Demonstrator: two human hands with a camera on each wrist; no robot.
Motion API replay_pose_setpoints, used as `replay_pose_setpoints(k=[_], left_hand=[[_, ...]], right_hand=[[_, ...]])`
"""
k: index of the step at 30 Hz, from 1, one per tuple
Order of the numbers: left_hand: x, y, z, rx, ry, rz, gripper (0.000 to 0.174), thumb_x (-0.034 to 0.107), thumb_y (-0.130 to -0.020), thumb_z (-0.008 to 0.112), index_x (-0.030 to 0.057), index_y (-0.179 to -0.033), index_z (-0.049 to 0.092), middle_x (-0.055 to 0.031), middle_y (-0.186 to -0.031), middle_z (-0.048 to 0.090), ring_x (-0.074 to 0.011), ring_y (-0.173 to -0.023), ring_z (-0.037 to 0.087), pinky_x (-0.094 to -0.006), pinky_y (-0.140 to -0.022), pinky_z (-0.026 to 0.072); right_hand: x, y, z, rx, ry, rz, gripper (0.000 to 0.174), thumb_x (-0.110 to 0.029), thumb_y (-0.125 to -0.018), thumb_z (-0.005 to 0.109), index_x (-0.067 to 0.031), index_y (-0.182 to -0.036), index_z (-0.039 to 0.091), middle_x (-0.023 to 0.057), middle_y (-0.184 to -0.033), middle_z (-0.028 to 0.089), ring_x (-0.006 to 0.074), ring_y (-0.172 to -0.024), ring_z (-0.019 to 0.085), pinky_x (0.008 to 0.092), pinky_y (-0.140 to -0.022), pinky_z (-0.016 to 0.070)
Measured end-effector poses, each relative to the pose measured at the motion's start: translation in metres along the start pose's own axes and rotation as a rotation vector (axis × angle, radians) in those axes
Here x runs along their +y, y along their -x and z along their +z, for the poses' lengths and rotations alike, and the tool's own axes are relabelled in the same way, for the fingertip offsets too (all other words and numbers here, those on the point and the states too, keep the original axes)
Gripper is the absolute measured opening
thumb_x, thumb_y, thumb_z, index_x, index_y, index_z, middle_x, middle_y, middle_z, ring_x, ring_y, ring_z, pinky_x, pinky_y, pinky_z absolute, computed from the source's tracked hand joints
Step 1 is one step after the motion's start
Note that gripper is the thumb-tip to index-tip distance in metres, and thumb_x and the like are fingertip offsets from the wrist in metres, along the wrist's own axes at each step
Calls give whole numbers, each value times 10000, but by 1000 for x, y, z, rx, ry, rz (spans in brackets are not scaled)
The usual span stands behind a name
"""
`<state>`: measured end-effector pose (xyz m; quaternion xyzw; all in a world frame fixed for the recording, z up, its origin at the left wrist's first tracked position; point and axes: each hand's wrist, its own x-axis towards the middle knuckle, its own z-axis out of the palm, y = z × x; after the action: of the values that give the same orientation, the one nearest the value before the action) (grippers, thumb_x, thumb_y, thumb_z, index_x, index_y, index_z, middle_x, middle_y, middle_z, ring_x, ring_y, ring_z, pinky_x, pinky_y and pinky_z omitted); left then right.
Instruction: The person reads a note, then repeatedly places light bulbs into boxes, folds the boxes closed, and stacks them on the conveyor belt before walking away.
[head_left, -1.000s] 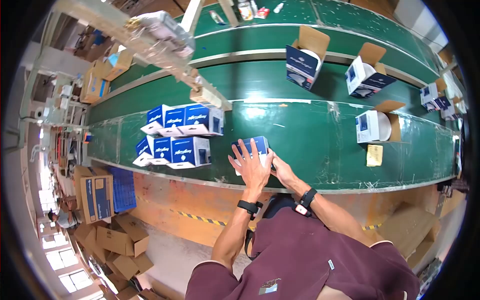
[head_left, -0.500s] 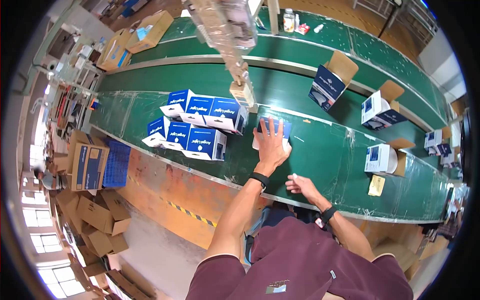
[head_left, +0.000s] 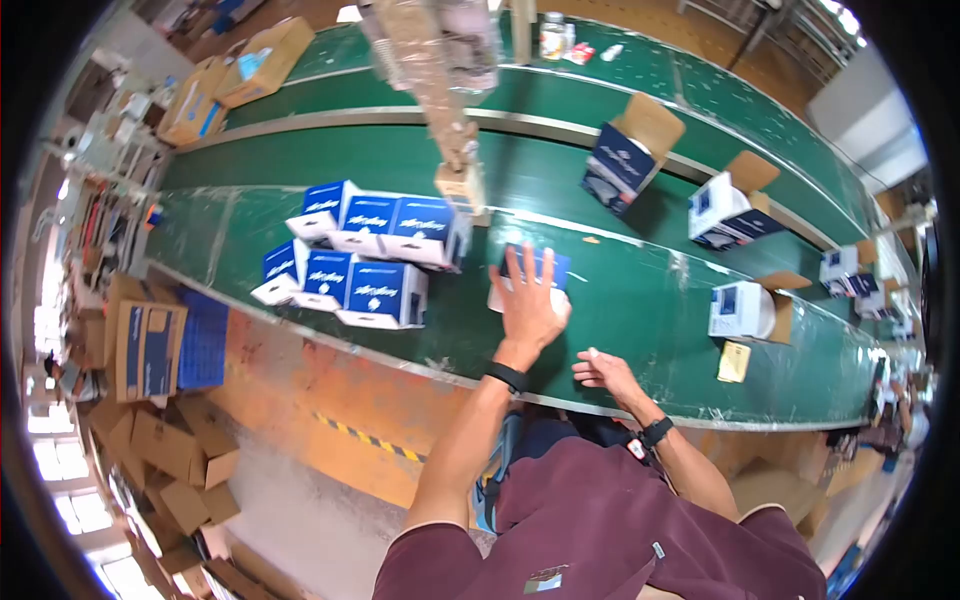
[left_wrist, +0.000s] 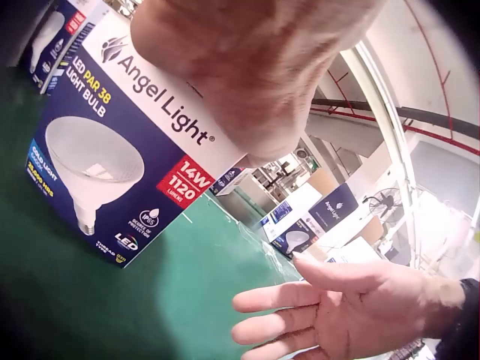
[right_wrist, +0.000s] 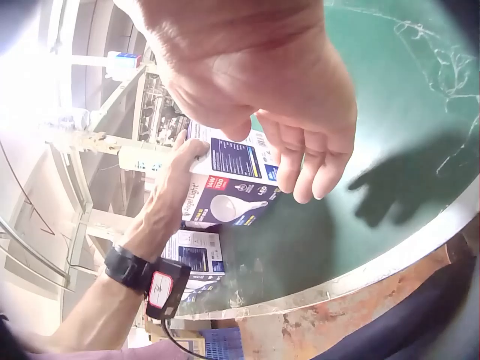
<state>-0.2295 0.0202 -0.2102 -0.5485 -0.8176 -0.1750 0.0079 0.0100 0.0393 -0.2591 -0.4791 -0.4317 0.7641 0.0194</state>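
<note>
A blue and white Angel Light bulb box (head_left: 562,268) stands on the green bench right of several like boxes. My left hand (head_left: 532,308) rests on it from above, fingers straight and spread. In the left wrist view, the front of the box (left_wrist: 97,161) carries a picture of an LED PAR 38 bulb, and the hand's heel covers its upper corner. My right hand (head_left: 606,371) is held apart from the box, nearer the bench's front edge, holding nothing. Its palm and extended fingers (left_wrist: 271,328) show in the left wrist view.
Two rows of boxes, front (head_left: 385,292) and back (head_left: 422,222), stand to the left. A wrapped post (head_left: 455,150) rises behind them. Opened boxes with flaps up (head_left: 742,310) stand to the right, near a yellow card (head_left: 733,362). Cartons (head_left: 150,345) lie beyond the bench's left end.
The right hand has come off the box and drawn back towards the bench edge. The left hand and the box have shifted farther from that edge. The head view has turned somewhat.
</note>
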Motion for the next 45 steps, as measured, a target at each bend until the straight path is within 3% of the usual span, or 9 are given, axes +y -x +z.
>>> replay_pose_setpoints(k=[11,16,19,23,31,35,37,43,45], left_hand=[[-1,-70,-15,135,43,169,1065,332,-824,810,-97,-1598,217,-315,-1685,173,-492,-1562,151,-578,-1268,150],[53,-195,-26,228,-19,420,1136,119,-725,869,59,-1657,223,-207,-1731,148,-413,-1584,189,-498,-1260,230],[41,-266,-7,140,-181,616,546,139,-776,825,61,-1289,655,-174,-1376,633,-359,-1390,526,-471,-1156,402],[94,-253,-22,-46,-222,652,163,259,-894,737,98,-923,739,-129,-843,733,-329,-819,738,-470,-752,573],[234,-108,-69,-577,569,106,555,333,-981,681,-16,-1404,590,-244,-887,752,-385,-811,756,-449,-745,580],[182,-102,-89,-144,580,472,523,-2,-958,578,68,-1475,550,-152,-1253,728,-361,-1153,690,-444,-1017,521],[119,-96,-64,-389,492,618,516,-43,-914,532,58,-1417,596,-173,-1430,632,-389,-1389,531,-466,-1163,422],[127,-35,-96,-915,643,306,578,412,-983,647,64,-1444,613,-234,-1540,527,-394,-1507,396,-461,-1237,323],[143,-19,-110,-877,478,488,560,391,-966,700,37,-1396,648,-283,-1422,608,-379,-1312,617,-430,-1107,475]], right_hand=[[21,48,-57,145,-59,-140,496,-375,-1109,525,9,-1414,600,146,-1246,718,193,-1090,701,311,-925,557],[58,63,-95,212,-125,-94,468,-378,-1071,592,-10,-1354,653,125,-1194,735,186,-1047,698,315,-901,550],[40,81,-109,224,-105,-124,461,-364,-1071,595,-11,-1362,648,123,-1196,735,185,-1047,698,314,-897,550],[4,88,-124,249,-109,-250,575,-344,-1058,625,24,-1488,520,148,-1262,710,182,-1086,683,307,-912,543],[-85,82,-88,433,362,-766,1221,-479,-817,875,42,-1643,141,286,-1661,265,412,-1471,411,464,-1183,388],[-76,66,-115,609,307,-625,464,-250,-987,666,28,-1354,619,297,-1091,706,468,-987,687,463,-847,569],[-82,53,-134,543,408,-745,331,-253,-1017,616,23,-1168,720,269,-905,721,449,-828,700,451,-767,571],[-140,57,-128,596,319,-966,501,-289,-964,721,-8,-1364,614,234,-1232,699,381,-1068,690,417,-920,548],[-150,96,-119,614,422,-1083,582,-269,-940,755,-25,-1430,561,202,-1316,666,353,-1160,661,413,-980,529]])
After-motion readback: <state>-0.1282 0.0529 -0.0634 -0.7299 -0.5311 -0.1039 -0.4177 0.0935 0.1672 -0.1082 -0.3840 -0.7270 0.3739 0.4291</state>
